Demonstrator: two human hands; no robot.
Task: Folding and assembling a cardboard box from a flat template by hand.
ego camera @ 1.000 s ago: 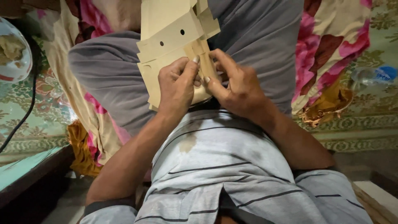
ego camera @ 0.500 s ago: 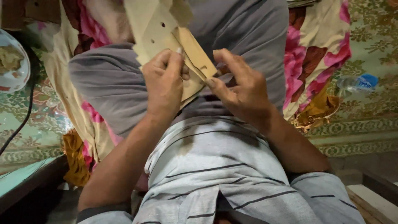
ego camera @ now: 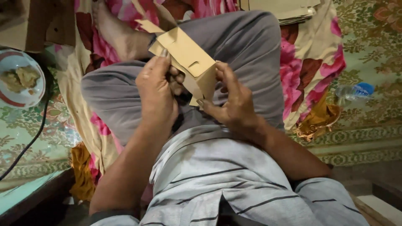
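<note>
A tan cardboard box blank [ego camera: 187,55], partly folded into a box shape, rests over my lap on grey trousers. My left hand [ego camera: 157,90] grips its left side, with the fingers curled around the edge. My right hand [ego camera: 229,102] holds the right side panel, thumb pressed against the lower corner. Both hands are closed on the same piece of cardboard. A slot is cut in its top panel.
A stack of flat cardboard blanks [ego camera: 279,8] lies at the top. A white plate with food [ego camera: 21,77] sits at the left beside a black cable [ego camera: 35,138]. A plastic bottle [ego camera: 355,92] lies on the patterned floor mat at right. My bare foot [ego camera: 117,35] rests on floral cloth.
The flat cardboard blank has been folded over into a box shape and turned. My hands moved lower and closer around it. The camera view shifted.
</note>
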